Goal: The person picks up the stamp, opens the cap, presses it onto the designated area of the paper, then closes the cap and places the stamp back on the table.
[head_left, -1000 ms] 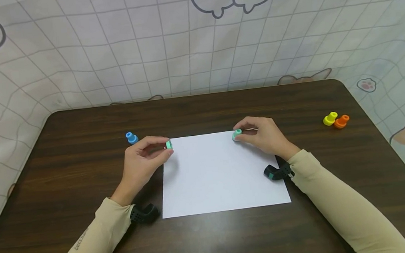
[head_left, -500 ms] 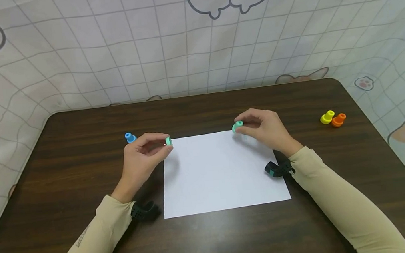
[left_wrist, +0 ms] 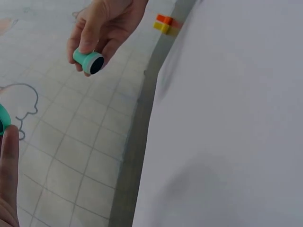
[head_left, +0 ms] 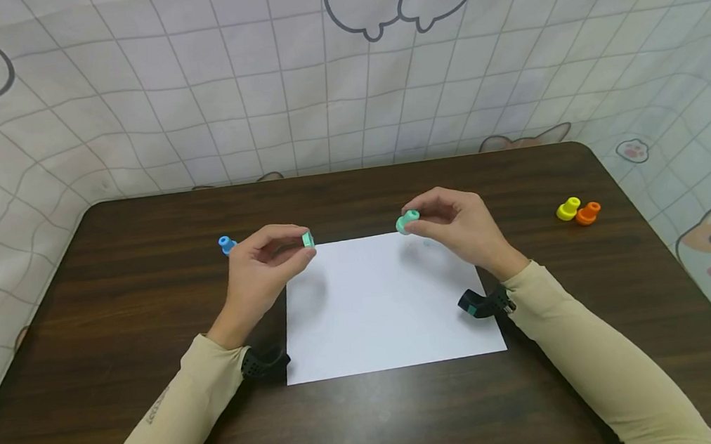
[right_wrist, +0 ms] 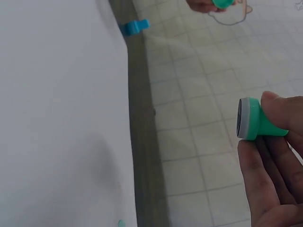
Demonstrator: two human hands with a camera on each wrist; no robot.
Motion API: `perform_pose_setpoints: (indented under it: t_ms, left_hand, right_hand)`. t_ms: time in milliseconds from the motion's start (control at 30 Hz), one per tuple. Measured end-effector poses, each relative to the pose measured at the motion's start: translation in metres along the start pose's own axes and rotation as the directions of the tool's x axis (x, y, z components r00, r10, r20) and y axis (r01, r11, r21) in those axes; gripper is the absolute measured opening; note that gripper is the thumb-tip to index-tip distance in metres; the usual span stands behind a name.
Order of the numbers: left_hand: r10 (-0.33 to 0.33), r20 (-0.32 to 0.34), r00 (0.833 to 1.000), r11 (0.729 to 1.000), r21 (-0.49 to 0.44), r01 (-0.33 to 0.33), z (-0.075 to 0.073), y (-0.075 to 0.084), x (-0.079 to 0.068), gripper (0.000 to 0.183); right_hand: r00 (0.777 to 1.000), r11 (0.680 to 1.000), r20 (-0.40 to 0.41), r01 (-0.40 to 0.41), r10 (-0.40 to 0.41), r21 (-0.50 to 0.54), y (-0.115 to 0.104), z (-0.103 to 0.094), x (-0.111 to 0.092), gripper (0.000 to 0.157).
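Note:
My right hand [head_left: 460, 227] pinches a green toy stamp [head_left: 407, 222] above the far right part of a white sheet of paper [head_left: 389, 311]. In the right wrist view the stamp [right_wrist: 255, 118] lies sideways, its dark face pointing left, with thumb and fingers on its handle. My left hand [head_left: 265, 272] pinches a small green cap [head_left: 308, 240] between thumb and fingertips, above the sheet's far left corner. Only part of that cap [left_wrist: 4, 117] shows in the left wrist view. A small green mark [right_wrist: 121, 222] is on the paper near its far edge.
A blue stamp [head_left: 227, 244] stands behind my left hand, partly covered by it. Yellow [head_left: 568, 209] and orange [head_left: 588, 213] stamps stand together at the right of the dark wooden table [head_left: 374, 432]. A patterned cloth [head_left: 292, 79] hangs behind the table.
The right hand has lifted the stamp off the paper, turned it and brought it slightly left. The left hand has moved up and to the right with the cap, so the hands are closer together.

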State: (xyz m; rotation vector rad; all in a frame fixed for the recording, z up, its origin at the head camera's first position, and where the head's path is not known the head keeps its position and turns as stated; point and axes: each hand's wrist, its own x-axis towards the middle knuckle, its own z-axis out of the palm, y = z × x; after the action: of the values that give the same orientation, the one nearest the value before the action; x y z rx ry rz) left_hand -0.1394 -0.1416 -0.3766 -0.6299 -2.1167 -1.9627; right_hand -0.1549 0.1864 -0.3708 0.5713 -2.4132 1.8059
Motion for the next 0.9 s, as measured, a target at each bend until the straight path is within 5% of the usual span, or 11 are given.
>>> perform_pose_setpoints:
  t_ms: [467,900]
  left_hand:
    - [0.009,0.033,0.999,0.998,-0.064,-0.007,0.023,0.016,0.007,0.033]
    - [0.054,0.051,0.997,0.992,-0.117,-0.047,0.035,0.024,0.012,0.034]
  right_hand:
    - [0.987,0.973,-0.045,0.158,-0.153,0.168,-0.040,0.019,0.001,0.025]
    - [0.979,0.927,-0.117,0.196,-0.167,0.321,-0.072,0.046,0.009,0.024]
